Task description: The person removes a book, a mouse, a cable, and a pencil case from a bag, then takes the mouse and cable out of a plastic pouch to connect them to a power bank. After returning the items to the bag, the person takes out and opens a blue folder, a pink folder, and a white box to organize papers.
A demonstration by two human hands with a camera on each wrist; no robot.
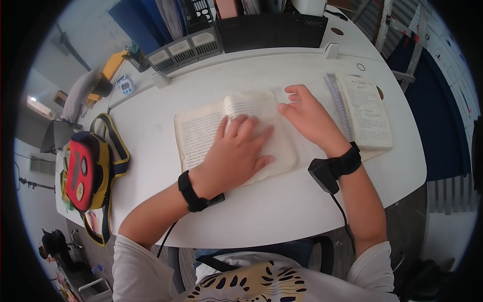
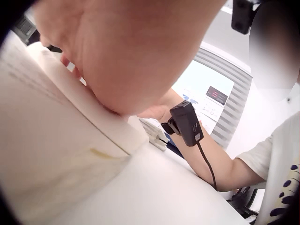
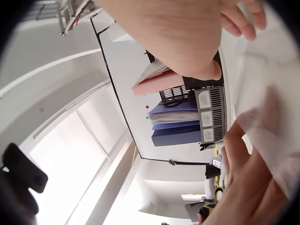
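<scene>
An open book (image 1: 196,132) with yellowed printed pages lies on the white table. My left hand (image 1: 236,151) rests on it, fingers spread across the middle. A thin, see-through sheet (image 1: 282,151) covers the right-hand page. One left finger shows faintly through this sheet, and the right wrist view shows the sheet (image 3: 262,79) draped over part of the left hand (image 3: 253,183). My right hand (image 1: 309,118) hovers by the book's upper right edge, thumb and fingers apart with nothing between them. In the left wrist view the left palm (image 2: 126,56) lies close over the pages.
A second open book (image 1: 365,110) with a spiral-bound spine (image 1: 338,103) beside it lies to the right. A red and yellow bag (image 1: 88,171) sits at the left edge. Grey file holders (image 1: 186,48) and a dark panel (image 1: 274,32) line the back, near a small timer (image 1: 126,84).
</scene>
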